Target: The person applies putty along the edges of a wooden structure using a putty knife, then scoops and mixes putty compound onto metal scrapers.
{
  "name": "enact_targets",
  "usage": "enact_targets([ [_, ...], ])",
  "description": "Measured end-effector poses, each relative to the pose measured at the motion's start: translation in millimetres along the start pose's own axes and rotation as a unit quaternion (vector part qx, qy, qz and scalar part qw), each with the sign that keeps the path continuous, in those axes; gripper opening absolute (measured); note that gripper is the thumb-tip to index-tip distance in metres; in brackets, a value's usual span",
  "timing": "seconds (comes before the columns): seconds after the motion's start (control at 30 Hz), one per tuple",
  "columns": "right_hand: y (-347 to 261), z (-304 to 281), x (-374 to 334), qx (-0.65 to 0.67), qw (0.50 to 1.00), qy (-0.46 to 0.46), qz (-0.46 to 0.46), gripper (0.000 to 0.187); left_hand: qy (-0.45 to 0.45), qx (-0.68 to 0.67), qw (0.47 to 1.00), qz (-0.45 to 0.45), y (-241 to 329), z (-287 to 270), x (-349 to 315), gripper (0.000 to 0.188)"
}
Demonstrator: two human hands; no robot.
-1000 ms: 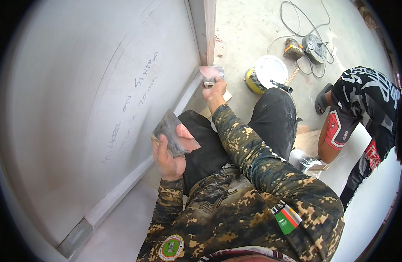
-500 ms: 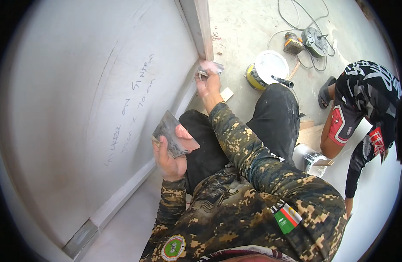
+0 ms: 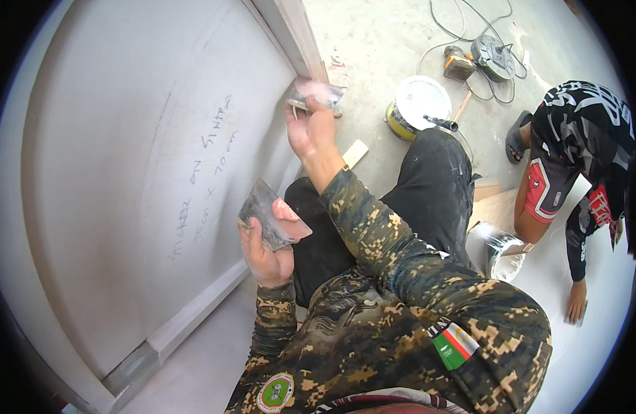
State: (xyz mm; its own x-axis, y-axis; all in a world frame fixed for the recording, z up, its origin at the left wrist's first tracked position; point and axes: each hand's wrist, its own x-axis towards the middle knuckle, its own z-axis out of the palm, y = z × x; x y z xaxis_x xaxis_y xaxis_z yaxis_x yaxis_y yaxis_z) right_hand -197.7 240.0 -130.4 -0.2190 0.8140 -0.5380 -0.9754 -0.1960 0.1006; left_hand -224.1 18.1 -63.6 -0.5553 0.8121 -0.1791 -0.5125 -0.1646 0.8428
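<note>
My left hand (image 3: 268, 262) grips a flat grey putty knife (image 3: 258, 201), blade tilted up, with a lump of pink putty (image 3: 285, 210) on its face. In my right hand (image 3: 311, 132) is a second putty knife (image 3: 334, 96), its blade smeared with pink putty. That blade is by the lower corner of a whitish panel (image 3: 118, 159), where its upright frame (image 3: 296, 34) meets the floor; whether it touches the frame I cannot tell. Handwriting marks the panel's face. Both hands are closed around their knives.
A yellow-and-black bucket with a white lid (image 3: 421, 96) stands ahead, a black-handled tool (image 3: 441, 124) on it. Beyond lie an orange-and-black power tool (image 3: 458, 63) and a cable reel (image 3: 494, 61). A co-worker (image 3: 581, 131) bends at right, beside a metal can (image 3: 494, 252).
My right hand and its knife have shifted left and a little toward me along the panel's edge. The left hand stays almost still. The co-worker's hand now shows lower right.
</note>
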Motion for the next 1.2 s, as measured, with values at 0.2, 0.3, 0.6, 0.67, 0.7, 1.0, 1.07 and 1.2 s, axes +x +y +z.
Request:
enact_targets([
  [0.2, -47.0, -39.7, -100.5, -0.356, 0.927, -0.103, -0.064, 0.025, -0.004, -0.032, 0.999, 0.034, 15.3, 18.3, -14.3, 0.035],
  [0.3, -88.6, -65.2, -145.5, -0.632, 0.735, -0.182, -0.164, 0.024, -0.082, -0.074, 0.994, -0.007, 10.3, 12.4, -14.4, 0.038],
  [0.6, -97.5, -66.4, -195.9, -0.627, 0.544, -0.466, -0.307, 0.06, 0.0, -0.066, 0.998, -0.011, -7.7, 17.0, -33.9, 0.035],
  [0.67, -101.4, -65.3, -197.7, -0.643, 0.502, -0.486, -0.313, 0.064, 0.024, -0.069, 0.997, 0.014, -7.4, 18.2, -30.6, 0.035],
  [0.7, -103.2, -63.3, -197.3, -0.657, 0.474, -0.495, -0.313, 0.066, 0.027, -0.072, 0.997, 0.014, -7.7, 14.3, -28.0, 0.035],
  [1.0, -110.1, -83.4, -58.4, -0.64, 0.761, -0.005, 0.102, 0.021, 0.034, -0.022, 0.983, 0.177, 25.1, -1.3, -13.7, 0.038],
  [1.07, -109.2, -78.8, -13.5, -0.595, 0.797, 0.083, 0.065, 0.011, 0.013, -0.025, 0.985, 0.168, 25.0, -10.0, -9.3, 0.037],
  [1.2, -89.5, -61.2, 50.0, -0.659, 0.746, 0.077, 0.054, 0.013, -0.035, -0.048, 0.99, 0.125, 21.0, -41.8, -3.5, 0.037],
])
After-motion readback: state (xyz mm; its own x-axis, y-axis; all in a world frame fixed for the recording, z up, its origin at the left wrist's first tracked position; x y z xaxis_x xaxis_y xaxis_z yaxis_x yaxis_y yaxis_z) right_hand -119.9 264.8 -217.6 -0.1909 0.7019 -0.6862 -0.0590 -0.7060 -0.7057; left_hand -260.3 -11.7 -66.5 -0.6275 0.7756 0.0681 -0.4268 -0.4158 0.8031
